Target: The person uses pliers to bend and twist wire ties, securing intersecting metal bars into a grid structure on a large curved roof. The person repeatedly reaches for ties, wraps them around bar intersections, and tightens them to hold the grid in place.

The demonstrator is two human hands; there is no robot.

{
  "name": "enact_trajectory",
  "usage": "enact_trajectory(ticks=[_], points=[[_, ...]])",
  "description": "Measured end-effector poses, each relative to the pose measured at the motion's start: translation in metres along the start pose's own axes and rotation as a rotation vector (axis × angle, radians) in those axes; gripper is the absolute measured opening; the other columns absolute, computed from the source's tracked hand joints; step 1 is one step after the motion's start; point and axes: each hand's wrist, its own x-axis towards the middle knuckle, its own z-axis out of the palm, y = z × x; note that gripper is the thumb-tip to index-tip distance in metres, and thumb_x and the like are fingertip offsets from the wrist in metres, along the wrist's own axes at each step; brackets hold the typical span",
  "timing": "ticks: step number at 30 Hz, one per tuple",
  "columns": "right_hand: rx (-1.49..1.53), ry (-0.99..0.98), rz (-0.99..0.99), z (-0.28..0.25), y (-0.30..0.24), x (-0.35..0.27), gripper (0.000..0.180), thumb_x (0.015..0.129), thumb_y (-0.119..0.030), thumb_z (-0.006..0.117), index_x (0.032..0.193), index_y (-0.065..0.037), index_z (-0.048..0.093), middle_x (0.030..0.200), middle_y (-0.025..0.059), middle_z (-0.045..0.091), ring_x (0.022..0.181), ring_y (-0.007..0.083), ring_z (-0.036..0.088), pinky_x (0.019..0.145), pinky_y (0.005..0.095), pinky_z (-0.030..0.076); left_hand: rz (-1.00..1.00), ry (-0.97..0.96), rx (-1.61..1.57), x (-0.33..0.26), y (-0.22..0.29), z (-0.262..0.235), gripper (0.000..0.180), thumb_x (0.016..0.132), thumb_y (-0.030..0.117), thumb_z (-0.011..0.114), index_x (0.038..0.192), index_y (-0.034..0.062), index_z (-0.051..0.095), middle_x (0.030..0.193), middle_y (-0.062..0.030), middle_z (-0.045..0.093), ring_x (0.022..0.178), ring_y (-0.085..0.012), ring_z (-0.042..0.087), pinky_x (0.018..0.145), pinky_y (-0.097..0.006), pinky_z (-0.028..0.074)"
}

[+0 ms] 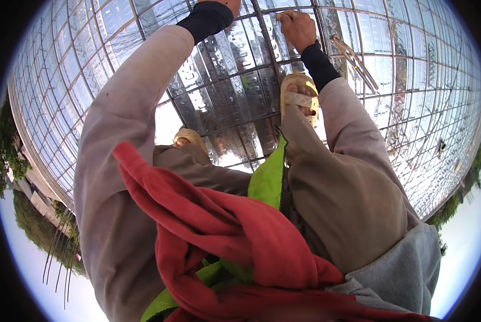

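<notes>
Right hand [298, 28], top centre of frame, fingers curled shut on crossing of dark steel rebar grid [235, 80] over shiny foil sheeting [412, 64]. Left hand [230, 4] at top edge, mostly cropped; grip unclear. Best keep sandalled feet [299, 96] on bars, pinch tight at crossing.

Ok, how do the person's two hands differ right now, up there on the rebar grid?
The right hand is fully in view, fist closed around a bar of the rebar grid; the left hand is mostly cut off by the picture's top edge, so its grip cannot be told. The right hand sits lower in the picture, above the sandalled right foot; the left hand reaches higher. Both wear dark inner sleeves under pale outer sleeves.
</notes>
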Motion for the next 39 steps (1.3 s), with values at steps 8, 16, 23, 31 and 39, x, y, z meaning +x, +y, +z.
enact_trajectory(ticks=[8,16,23,31,39], points=[[-0.065,0.079,-0.274,0.011,-0.003,-0.009,0.031,0.098,-0.039,0.056,0.105,-0.015,0.075,0.099,0.0176,0.073,0.094,0.0400,0.070,0.085,0.0516,0.055,-0.105,0.183,-0.018,0.015,-0.049,0.026,0.025,0.095,0.024,0.062,0.099,0.0046,0.078,0.107,-0.0187,0.075,0.101,-0.0337,0.072,0.085,-0.046,0.057],[-0.149,0.266,-0.245,0.037,-0.022,-0.002,0.016,0.089,-0.025,0.070,0.094,-0.013,0.080,0.086,0.0179,0.072,0.082,0.0378,0.070,0.076,0.0481,0.057,-0.040,0.133,0.162,0.014,-0.062,0.015,0.030,0.097,0.028,0.060,0.105,0.0041,0.077,0.105,-0.0180,0.076,0.102,-0.0352,0.072,0.084,-0.047,0.058],[0.337,-0.007,0.119,0.001,-0.010,-0.008,0.025,0.087,-0.026,0.063,0.091,-0.008,0.080,0.080,0.0174,0.075,0.069,0.0321,0.072,0.072,0.0426,0.059,0.215,-0.068,-0.213,0.026,-0.089,0.000,0.029,0.089,0.027,0.064,0.095,0.0017,0.078,0.095,-0.0159,0.078,0.087,-0.0294,0.073,0.080,-0.042,0.058],[0.782,-0.350,0.212,-0.021,-0.041,-0.006,0.018,0.094,-0.017,0.066,0.093,-0.002,0.075,0.077,-0.0005,0.064,0.062,0.0078,0.057,0.056,0.0240,0.049,0.674,0.127,-0.171,0.037,-0.010,-0.032,0.042,0.097,0.038,0.060,0.101,0.0002,0.078,0.093,-0.0134,0.078,0.082,-0.0217,0.073,0.078,-0.034,0.059],[1.052,-0.311,0.472,-0.031,-0.034,-0.014,0.018,0.099,-0.013,0.064,0.106,0.002,0.071,0.094,0.0069,0.069,0.080,0.0150,0.067,0.073,0.0280,0.061,-0.073,0.118,-1.577,0.026,-0.084,0.007,0.056,0.113,0.041,0.033,0.121,0.0003,0.070,0.121,-0.0189,0.068,0.102,-0.0268,0.068,0.090,-0.037,0.056]])
